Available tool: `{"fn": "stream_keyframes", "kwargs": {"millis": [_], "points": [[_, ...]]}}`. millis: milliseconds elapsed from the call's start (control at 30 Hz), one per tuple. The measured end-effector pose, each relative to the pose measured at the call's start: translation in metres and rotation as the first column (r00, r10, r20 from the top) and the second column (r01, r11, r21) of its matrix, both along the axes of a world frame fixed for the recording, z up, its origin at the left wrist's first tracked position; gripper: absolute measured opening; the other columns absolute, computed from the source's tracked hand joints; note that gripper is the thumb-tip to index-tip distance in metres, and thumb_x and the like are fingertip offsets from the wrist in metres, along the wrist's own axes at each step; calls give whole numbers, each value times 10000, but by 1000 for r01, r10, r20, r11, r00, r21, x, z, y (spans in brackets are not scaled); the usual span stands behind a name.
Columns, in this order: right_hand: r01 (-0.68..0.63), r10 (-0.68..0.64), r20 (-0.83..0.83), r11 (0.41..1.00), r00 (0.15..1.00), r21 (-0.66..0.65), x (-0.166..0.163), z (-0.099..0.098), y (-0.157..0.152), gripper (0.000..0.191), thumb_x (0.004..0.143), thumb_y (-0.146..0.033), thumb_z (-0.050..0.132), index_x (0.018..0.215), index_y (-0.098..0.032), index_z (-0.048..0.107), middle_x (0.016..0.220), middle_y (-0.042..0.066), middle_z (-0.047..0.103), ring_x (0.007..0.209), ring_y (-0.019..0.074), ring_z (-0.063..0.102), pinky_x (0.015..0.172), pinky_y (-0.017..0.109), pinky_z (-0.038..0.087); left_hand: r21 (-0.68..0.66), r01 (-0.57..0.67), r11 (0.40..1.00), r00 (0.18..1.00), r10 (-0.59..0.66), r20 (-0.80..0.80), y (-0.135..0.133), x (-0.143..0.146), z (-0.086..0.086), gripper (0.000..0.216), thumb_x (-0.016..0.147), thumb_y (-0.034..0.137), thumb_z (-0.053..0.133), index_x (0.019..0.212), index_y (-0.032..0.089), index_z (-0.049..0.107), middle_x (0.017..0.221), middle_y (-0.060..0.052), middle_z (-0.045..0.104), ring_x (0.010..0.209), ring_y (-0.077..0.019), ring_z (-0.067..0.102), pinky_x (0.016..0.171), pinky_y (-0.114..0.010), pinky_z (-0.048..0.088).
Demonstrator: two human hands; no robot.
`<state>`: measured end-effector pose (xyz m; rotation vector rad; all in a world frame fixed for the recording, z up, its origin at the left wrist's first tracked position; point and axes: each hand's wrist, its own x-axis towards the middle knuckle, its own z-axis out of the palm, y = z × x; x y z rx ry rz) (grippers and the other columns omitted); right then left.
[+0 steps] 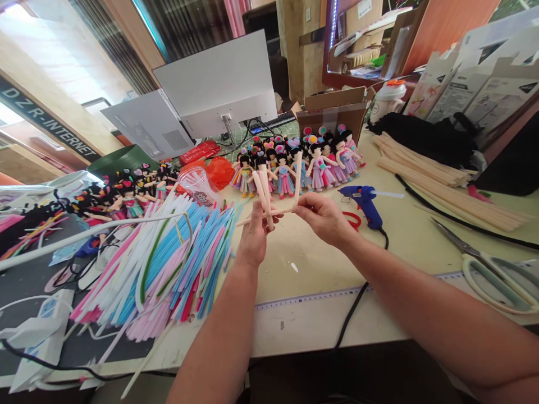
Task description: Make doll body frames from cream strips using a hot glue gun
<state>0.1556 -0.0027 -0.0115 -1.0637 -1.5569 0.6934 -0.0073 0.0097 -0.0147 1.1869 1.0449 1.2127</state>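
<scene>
My left hand [255, 233] is closed around a bundle of cream pipe cleaners [263, 191], held upright above the table. My right hand [322, 216] pinches another cream strand that crosses the bundle sideways and bends up near the dolls. Both hands meet over the pale tabletop [311, 269], in front of a row of small pipe-cleaner dolls [295, 163] in coloured skirts.
A heap of blue, pink and white pipe cleaners [168, 264] lies left. A blue glue gun [364, 202] and red scissors sit right of my hands, large scissors [488, 264] and cream sticks [433, 174] further right. More dolls [126, 193], a monitor [219, 90] and a cardboard box [332, 112] stand behind.
</scene>
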Motion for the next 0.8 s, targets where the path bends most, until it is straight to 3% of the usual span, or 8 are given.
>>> {"fn": "stream_keyframes", "kwargs": {"millis": [133, 333, 433, 567, 667, 800], "points": [[77, -97, 107, 981, 989, 179, 2, 0, -2, 180, 845, -248, 551, 674, -196, 524, 688, -6, 485, 627, 122, 418, 594, 272, 329, -44, -84, 995, 994, 81, -77, 3, -2, 0, 485, 740, 701, 528, 811, 227, 605, 771, -6, 601, 705, -136, 516, 599, -249, 383], [92, -140, 177, 963, 974, 252, 5, 0, -2, 140, 864, -228, 554, 730, -200, 584, 730, 6, 521, 666, 132, 474, 615, 268, 360, -94, -80, 992, 990, 68, -123, 5, -6, 1, 551, 700, 710, 564, 540, 194, 458, 520, 37, 446, 534, -105, 420, 559, -261, 327], [107, -158, 177, 957, 972, 269, 7, 1, -1, 148, 864, -221, 551, 721, -200, 582, 728, 7, 517, 673, 135, 480, 623, 271, 367, -113, -52, 992, 988, 35, -153, 5, -7, 1, 539, 729, 711, 521, 598, 191, 573, 587, -3, 582, 614, -133, 521, 605, -276, 357], [136, -184, 175, 956, 967, 259, 10, 4, -1, 173, 873, -246, 542, 707, -204, 574, 722, 7, 508, 673, 141, 469, 639, 285, 365, -168, 73, 983, 975, -106, -193, 2, -8, 5, 532, 774, 674, 466, 747, 197, 701, 874, -77, 718, 792, -179, 591, 655, -288, 389], [132, -180, 197, 963, 964, 233, 10, 5, -1, 182, 881, -272, 538, 717, -208, 584, 743, 16, 518, 687, 147, 473, 647, 292, 366, -230, 173, 958, 978, -195, -76, 1, -6, 11, 438, 768, 577, 517, 845, 204, 734, 906, -83, 715, 732, -160, 572, 596, -268, 393], [102, -157, 237, 968, 959, 230, 7, 4, -4, 165, 891, -280, 532, 770, -213, 621, 780, 33, 551, 733, 163, 507, 673, 301, 386, -334, 237, 912, 971, -207, 122, 1, -4, 14, 254, 697, 390, 634, 816, 184, 726, 828, -69, 676, 636, -122, 537, 536, -244, 396]]}}
